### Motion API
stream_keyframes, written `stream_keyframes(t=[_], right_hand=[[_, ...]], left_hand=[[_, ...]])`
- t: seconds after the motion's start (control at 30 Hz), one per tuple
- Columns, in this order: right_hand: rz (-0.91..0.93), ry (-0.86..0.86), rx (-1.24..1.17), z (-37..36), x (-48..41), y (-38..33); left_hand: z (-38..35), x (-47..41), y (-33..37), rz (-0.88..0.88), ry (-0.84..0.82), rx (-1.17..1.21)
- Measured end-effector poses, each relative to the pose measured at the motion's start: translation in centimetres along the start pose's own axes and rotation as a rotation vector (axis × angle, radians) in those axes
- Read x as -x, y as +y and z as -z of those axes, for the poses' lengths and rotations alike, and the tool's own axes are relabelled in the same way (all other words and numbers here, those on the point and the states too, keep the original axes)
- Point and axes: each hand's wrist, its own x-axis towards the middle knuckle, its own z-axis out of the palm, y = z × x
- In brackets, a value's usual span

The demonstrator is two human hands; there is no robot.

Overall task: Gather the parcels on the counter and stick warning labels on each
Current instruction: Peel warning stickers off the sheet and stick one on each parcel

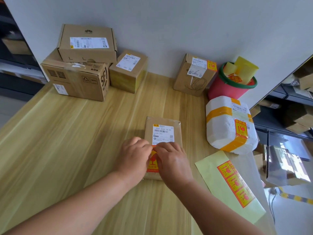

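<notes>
Counted on the wooden counter (67, 141): six parcels, namely five cardboard ones, three clustered at ten o'clock (79, 78), and one white foam box (225, 133) at three o'clock. One red bucket (225, 89) at two o'clock. Three unused labels on the backing sheet (211, 177) at four o'clock.

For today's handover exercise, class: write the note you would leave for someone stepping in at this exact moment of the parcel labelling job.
Left hand and right hand: both pressing a red warning label onto the flat brown parcel at the counter's centre.
Done: foam parcel and headphone box, both at right, carry labels.
Left: three boxes at back left show none from here.
Supplies: label sheet at right, three labels remaining.
</notes>
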Motion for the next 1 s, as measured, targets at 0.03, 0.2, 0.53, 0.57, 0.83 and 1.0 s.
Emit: stream_keyframes(t=[0.03, 0.2, 0.53, 0.57, 0.83, 1.0], right_hand=[[0.007, -0.041, 0.058, -0.2, 0.1, 0.1], [0.006, -0.219, 0.204, -1.5, 1.6, 1.2], [-0.028, -0.354, 0.219, -1.9, 2.8, 1.3], [-0.045, -0.385, 0.208, -1.9, 2.8, 1.3], [-0.281, -0.330, -0.102, 1.2, 2.2, 1.9], [-0.665, -0.422, -0.466, 2.0, 2.2, 3.2]], left_hand=[[-0.6, 0.0, 0.0, -0.017, -0.024, -0.051], [-1.9, 1.8, -0.6, 0.000, -0.165, -0.217], [-2.6, 2.7, -0.9, -0.016, -0.275, -0.258], [-2.5, 2.7, -0.8, -0.015, -0.293, -0.248], [-1.3, 1.6, -0.3, 0.250, -0.426, -0.017], [-2.0, -0.1, 0.2, 0.524, -0.609, 0.511]])
